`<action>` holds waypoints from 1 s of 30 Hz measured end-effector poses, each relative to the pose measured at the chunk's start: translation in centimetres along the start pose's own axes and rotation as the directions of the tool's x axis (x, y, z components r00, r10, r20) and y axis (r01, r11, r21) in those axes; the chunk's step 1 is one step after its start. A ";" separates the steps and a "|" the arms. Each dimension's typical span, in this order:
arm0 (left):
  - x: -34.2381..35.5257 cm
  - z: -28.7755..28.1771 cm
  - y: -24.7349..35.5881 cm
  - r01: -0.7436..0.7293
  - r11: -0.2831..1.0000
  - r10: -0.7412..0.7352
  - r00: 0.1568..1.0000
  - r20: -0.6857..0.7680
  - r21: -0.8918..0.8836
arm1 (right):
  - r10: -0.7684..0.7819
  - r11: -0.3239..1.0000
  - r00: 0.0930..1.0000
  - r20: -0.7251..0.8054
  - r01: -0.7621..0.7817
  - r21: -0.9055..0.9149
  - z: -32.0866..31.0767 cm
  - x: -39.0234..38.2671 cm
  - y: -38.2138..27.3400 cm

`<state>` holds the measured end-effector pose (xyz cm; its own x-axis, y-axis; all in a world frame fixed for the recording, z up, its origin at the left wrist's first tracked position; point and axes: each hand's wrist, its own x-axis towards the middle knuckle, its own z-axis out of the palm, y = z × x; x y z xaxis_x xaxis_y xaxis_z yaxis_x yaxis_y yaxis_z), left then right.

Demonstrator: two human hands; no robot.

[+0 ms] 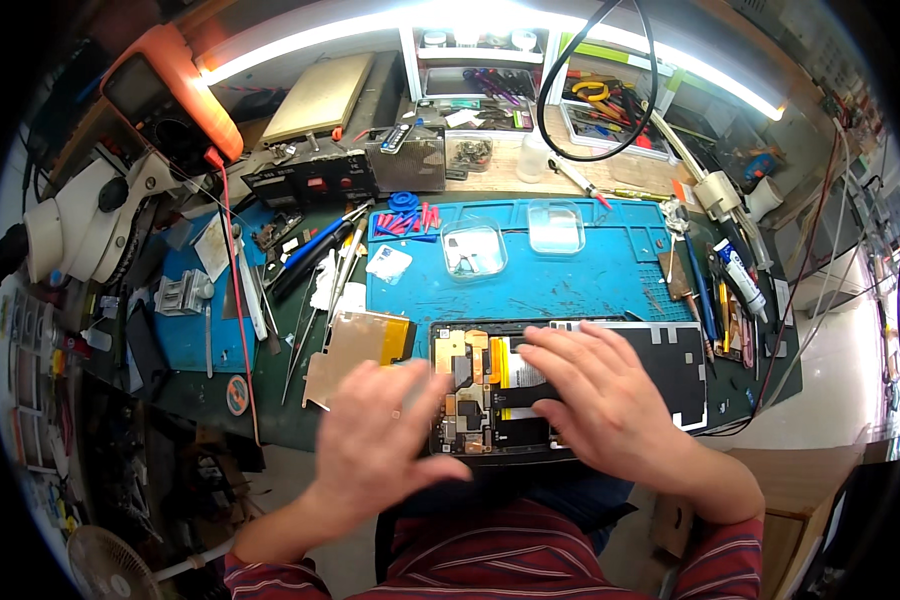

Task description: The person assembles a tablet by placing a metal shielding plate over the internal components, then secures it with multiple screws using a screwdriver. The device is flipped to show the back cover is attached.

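An opened black tablet-like device [676,370] lies at the front of the bench, exposing a circuit board [467,390], yellow flex strips and black inner panels. My right hand [605,405] rests over its middle, fingers spread and slightly bent, holding nothing visible. Slightly blurred, my left hand [380,430] hovers at the device's left end, thumb apart from loosely curled fingers, with nothing visible in it. A tan plate with a yellow edge [345,345] lies on the left, partly behind that hand. The blue mat [530,285] stretches behind the device.
Two clear containers [474,250] [554,228] sit on the mat. Tweezers and tools [320,250] crowd the left; a tube and pens [740,275] line the right. A white microscope [75,220], orange meter [170,95] and hanging black cable [595,150] surround the bench.
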<state>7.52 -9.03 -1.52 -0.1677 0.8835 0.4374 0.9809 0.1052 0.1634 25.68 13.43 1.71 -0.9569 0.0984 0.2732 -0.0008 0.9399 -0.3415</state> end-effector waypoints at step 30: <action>-3.7 -4.0 -7.3 -0.067 0.941 0.115 0.985 -0.126 0.332 | 0.050 0.999 0.994 -0.097 -0.051 -0.003 -1.7 -1.8 1.4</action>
<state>0.56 -14.89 -0.80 -0.0650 0.8254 0.5608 0.9669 0.1910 -0.1690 27.94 15.08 2.26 -0.9232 0.1767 0.3412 0.0488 0.9347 -0.3521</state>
